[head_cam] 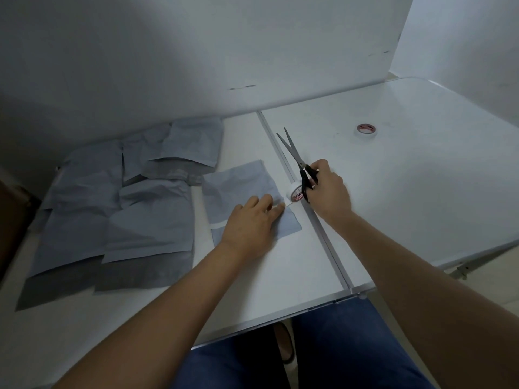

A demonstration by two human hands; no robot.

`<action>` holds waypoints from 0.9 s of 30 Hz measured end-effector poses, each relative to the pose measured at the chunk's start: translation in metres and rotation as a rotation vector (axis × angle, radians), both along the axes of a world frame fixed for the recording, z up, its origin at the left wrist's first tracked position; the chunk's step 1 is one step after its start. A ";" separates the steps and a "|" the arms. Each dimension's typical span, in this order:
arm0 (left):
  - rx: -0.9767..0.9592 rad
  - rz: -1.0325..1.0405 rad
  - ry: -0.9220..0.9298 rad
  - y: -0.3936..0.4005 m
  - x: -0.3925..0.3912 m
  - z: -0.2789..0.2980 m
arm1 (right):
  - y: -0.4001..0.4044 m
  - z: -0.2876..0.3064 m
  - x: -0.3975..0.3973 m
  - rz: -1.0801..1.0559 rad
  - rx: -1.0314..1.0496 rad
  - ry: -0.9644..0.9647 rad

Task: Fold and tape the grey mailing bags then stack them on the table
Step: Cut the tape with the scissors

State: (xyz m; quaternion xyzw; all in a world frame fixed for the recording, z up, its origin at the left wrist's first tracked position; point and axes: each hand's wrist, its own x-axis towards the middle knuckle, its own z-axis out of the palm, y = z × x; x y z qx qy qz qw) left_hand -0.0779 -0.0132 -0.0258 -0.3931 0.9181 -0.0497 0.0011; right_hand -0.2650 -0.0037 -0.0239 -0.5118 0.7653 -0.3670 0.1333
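Grey mailing bags [112, 209], a crumpled spread of them, cover the left side of the white tabletop [421, 192] toward its far edge, and I see no neat stack, so most of the folding and taping looks undone. One folded bag [238, 186] lies near the centre seam, the left hand [250, 220] pressing it flat with straight fingers. The right hand [327, 189] grips open scissors [295, 155] by a tape roll [295, 192], probably to cut; a second roll [366, 130] sits well apart.
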 end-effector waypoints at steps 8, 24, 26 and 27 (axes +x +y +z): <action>-0.014 0.006 -0.002 0.002 -0.001 -0.002 | 0.002 0.000 -0.004 -0.011 -0.028 0.128; -0.041 0.003 -0.062 0.003 -0.006 -0.001 | 0.036 0.050 -0.043 0.083 0.265 -0.410; -0.053 0.000 -0.058 0.003 -0.006 -0.001 | 0.055 0.061 -0.045 0.171 0.340 -0.554; -0.055 -0.003 -0.057 0.003 -0.006 -0.001 | 0.063 0.064 -0.045 0.210 0.387 -0.591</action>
